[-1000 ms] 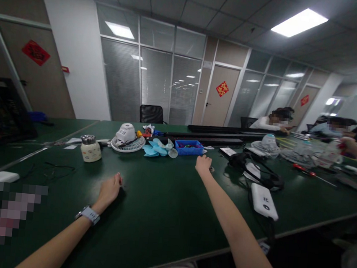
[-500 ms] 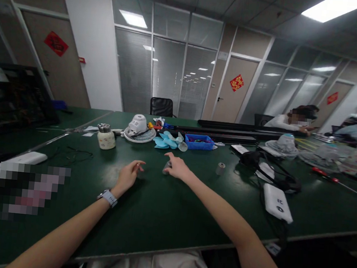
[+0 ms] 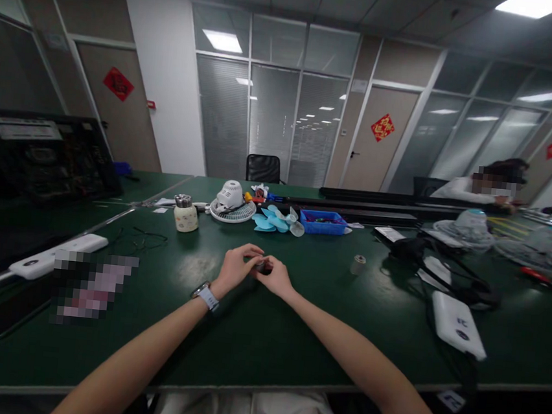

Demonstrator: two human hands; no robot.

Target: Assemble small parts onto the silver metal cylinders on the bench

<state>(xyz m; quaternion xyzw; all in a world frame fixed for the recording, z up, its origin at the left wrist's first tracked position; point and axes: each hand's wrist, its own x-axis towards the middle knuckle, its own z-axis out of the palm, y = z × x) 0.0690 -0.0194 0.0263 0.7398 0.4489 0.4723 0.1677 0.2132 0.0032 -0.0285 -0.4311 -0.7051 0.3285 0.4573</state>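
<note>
Between my two hands is a small grey metal cylinder (image 3: 261, 266), mostly covered by fingers. My left hand (image 3: 237, 269), with a watch on its wrist, curls its fingers and thumb onto it from the left. From the right, my right hand (image 3: 276, 277) closes its thumb and fingers around the same piece. A similar cylinder (image 3: 358, 265) stands upright on the green table (image 3: 291, 352), to the right of my hands. Past my hands lie light-blue fan blades (image 3: 273, 220) and a blue tray (image 3: 323, 222) of small parts.
A cream jar (image 3: 186, 214) and a white fan housing (image 3: 231, 196) stand at the back left. On the right are black straps (image 3: 446, 269), a white power bank (image 3: 458, 324) and a red screwdriver (image 3: 542, 280). A person (image 3: 468, 186) sits at the far right.
My left hand has moved right to meet my right hand at the cylinder, and both now close on it. The view has turned slightly left.
</note>
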